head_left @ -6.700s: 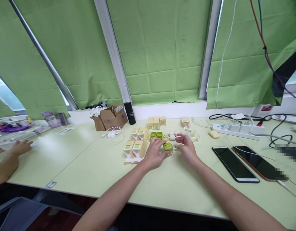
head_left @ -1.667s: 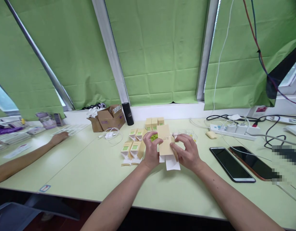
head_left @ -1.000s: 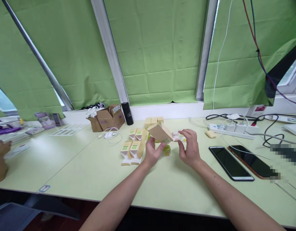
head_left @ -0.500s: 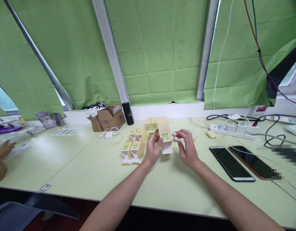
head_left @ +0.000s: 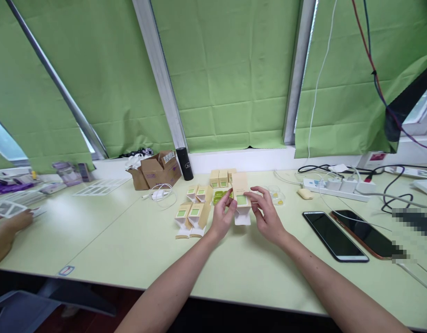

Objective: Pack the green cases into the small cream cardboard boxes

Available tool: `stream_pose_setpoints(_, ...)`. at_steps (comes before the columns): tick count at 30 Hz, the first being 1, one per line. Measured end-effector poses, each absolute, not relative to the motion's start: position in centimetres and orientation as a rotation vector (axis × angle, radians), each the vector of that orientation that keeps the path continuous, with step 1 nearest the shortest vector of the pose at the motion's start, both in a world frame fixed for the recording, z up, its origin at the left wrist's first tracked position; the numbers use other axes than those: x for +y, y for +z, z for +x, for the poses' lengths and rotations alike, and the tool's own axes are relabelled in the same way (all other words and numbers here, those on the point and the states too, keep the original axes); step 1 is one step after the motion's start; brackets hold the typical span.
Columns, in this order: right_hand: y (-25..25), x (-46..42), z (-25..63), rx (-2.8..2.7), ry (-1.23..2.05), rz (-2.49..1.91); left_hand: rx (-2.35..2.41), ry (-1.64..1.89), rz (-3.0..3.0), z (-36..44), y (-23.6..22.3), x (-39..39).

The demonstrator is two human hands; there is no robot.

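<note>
From my remote seat I saw that the right hand had closed in since half a second earlier, its fingertips now meeting the right edge of the window carton. I counted one carton at the hands, four open-ended cartons to the left in two rows of two, three closed cartons behind, one green tray partly hidden, one clear plastic container and two smartphones. The window carton lay between both sets of fingers, its white flap toward me, its left side clamped by the thumb and fingers of the left hand. The right fingers were spread; I couldn't tell whether they gripped.
</note>
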State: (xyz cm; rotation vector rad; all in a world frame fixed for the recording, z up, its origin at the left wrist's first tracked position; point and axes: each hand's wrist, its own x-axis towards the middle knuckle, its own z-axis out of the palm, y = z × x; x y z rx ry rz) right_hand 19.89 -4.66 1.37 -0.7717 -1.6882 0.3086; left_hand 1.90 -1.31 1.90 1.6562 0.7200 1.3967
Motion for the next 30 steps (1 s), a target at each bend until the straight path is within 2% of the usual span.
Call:
stream_pose_setpoints(7,1.4,-4.7,19.9,-1.647,0.378,-0.769,0.741,1.410,1.694,1.8,1.8,-1.3)
stream_pose_setpoints(14,1.2,-4.4,20.2,-1.581,0.431,-0.806,0.802,1.634,1.886,1.5,2.1,-1.8)
stream_pose_setpoints(30,1.0,-4.2,20.3,-1.595,0.463,-0.789,0.696,1.488,1.947,1.7,2.6,-2.4)
